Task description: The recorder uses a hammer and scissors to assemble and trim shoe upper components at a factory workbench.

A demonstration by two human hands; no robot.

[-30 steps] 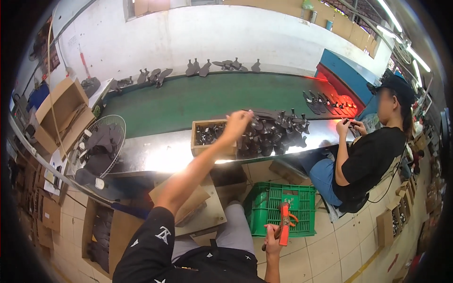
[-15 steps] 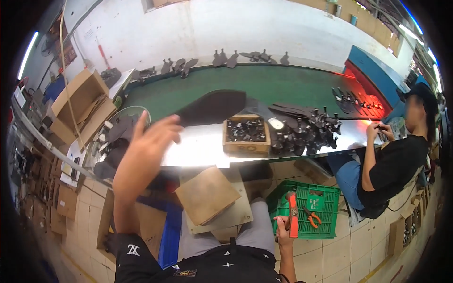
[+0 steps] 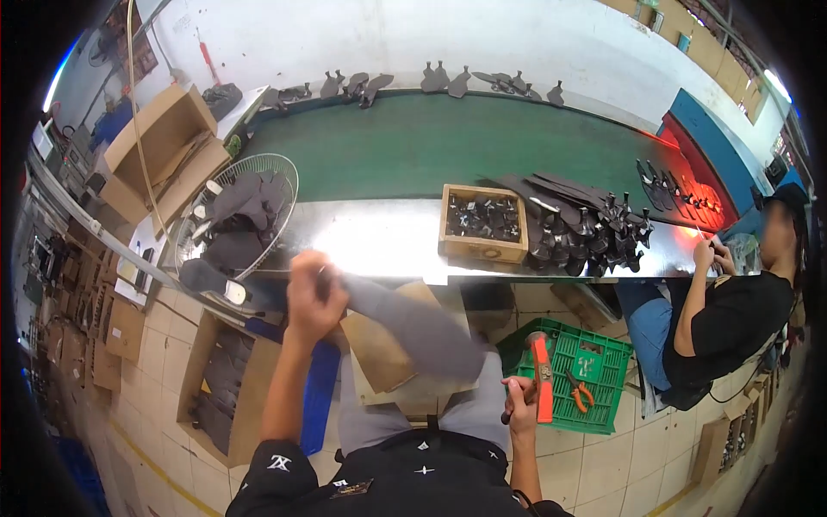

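A dark grey shoe sole (image 3: pixel 422 332), blurred by motion, reaches from my left hand (image 3: pixel 314 302) over the board in front of my lap. My left fingers are closed round its narrow end. Under it a tan square pad (image 3: pixel 375 349) lies on a pale board (image 3: pixel 461 323). My right hand (image 3: pixel 519 405) grips an orange hammer (image 3: pixel 543 383), held upright beside my right thigh. Behind the hammer stands a green plastic crate (image 3: pixel 607 362) with orange-handled pliers (image 3: pixel 581 392) on it.
Ahead are a metal bench edge (image 3: pixel 345 237) and a green belt (image 3: pixel 370 138). A wooden box (image 3: pixel 484 250) of small dark parts stands beside piled heeled soles (image 3: pixel 586 228). A wire basket (image 3: pixel 289 220) of soles is left; a co-worker (image 3: pixel 732 314) sits right.
My left hand has come down and toward me from above the bench, fingers now closed on the sole. The dark sole near the belt is now over the pad. The hammer stays in my right hand.
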